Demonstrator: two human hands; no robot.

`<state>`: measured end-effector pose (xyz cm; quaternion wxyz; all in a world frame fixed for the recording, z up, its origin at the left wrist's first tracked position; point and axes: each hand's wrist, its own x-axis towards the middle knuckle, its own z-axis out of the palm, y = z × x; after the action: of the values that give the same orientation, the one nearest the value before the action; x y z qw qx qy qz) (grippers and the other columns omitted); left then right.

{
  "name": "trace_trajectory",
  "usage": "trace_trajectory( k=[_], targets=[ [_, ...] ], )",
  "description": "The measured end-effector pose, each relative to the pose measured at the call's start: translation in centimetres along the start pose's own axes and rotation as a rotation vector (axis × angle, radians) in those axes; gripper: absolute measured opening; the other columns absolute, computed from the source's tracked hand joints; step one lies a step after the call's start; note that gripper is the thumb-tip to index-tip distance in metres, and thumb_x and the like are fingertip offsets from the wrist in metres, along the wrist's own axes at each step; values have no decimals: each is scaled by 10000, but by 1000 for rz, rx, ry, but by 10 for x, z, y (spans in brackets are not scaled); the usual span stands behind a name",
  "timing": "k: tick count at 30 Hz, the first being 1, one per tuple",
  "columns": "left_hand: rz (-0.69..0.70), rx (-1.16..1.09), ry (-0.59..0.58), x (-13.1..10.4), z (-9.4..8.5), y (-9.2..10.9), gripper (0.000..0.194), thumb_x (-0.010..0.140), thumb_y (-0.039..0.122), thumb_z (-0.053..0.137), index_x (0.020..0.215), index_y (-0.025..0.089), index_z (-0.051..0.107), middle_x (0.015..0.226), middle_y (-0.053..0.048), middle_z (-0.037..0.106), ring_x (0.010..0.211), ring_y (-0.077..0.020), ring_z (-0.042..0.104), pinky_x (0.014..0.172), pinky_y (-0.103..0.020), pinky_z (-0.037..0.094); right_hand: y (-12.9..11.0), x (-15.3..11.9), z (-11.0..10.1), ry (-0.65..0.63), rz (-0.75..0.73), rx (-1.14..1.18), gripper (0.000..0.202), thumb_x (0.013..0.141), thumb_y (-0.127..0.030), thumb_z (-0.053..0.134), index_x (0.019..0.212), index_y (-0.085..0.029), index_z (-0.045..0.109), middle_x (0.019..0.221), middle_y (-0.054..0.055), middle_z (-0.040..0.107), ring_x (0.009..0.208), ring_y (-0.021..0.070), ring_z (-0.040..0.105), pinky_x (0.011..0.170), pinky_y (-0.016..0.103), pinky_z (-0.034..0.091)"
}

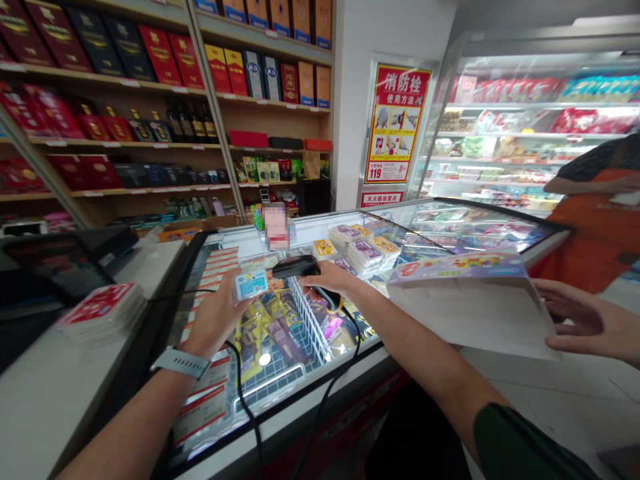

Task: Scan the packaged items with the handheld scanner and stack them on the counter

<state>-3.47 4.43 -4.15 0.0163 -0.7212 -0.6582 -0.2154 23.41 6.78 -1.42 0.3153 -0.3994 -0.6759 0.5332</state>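
Note:
Held up in my left hand (pixel 216 315) is a small flat pack (pixel 251 285) with a blue and white label. My right hand (pixel 334 279) is wrapped round a black handheld barcode scanner (pixel 294 267), its head pointing left toward the pack. The scanner's cable (pixel 354 343) hangs down in front of the freezer. Both hands are above the glass top of a chest freezer (pixel 280 399), with wrapped ice creams (pixel 287 339) visible beneath. Stacks of similar small packs in purple and yellow (pixel 364 259) stand on the glass beyond my right hand.
Another person's hand (pixel 590 320) is at an open cardboard box (pixel 470 313) on the right. Red-labelled packs (pixel 103 310) are stacked on the left counter (pixel 45 393), near a dark screen (pixel 57 263). A person in an orange apron (pixel 585 233) stands at the right. Shelves line the back.

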Motion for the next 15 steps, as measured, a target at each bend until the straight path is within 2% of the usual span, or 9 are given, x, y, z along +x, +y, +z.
trace_trajectory(
  k=[4, 7, 11, 15],
  targets=[
    [14, -13, 12, 2, 5, -5, 638, 853, 473, 504, 1412, 229, 316, 898, -78, 704, 752, -275, 686, 646, -312, 451, 0, -13, -1, -5, -30, -80, 238, 759, -371, 690, 772, -145, 618, 685, 33, 685, 483, 107, 597, 450, 209, 485],
    [9, 4, 19, 4, 6, -6, 647, 844, 487, 511, 1410, 232, 327, 880, -82, 704, 736, -289, 682, 630, -325, 443, -9, -24, 7, 21, -51, -200, 202, 778, -348, 656, 780, -151, 612, 680, 24, 678, 499, 118, 611, 478, 220, 491],
    [34, -9, 17, 3, 4, -5, 645, 833, 472, 517, 1401, 233, 327, 965, -111, 700, 772, -312, 681, 649, -354, 447, -25, -44, 22, 110, -56, -395, 227, 774, -372, 656, 864, -166, 628, 671, 1, 663, 565, 139, 640, 536, 223, 473],
    [43, -45, 11, 1, 0, -2, 633, 835, 456, 498, 1400, 231, 321, 959, -135, 696, 787, -336, 675, 665, -387, 451, -39, -67, 35, 190, -201, -686, 247, 757, -393, 680, 867, -172, 668, 721, 1, 658, 713, 164, 650, 607, 224, 422]
  ],
)
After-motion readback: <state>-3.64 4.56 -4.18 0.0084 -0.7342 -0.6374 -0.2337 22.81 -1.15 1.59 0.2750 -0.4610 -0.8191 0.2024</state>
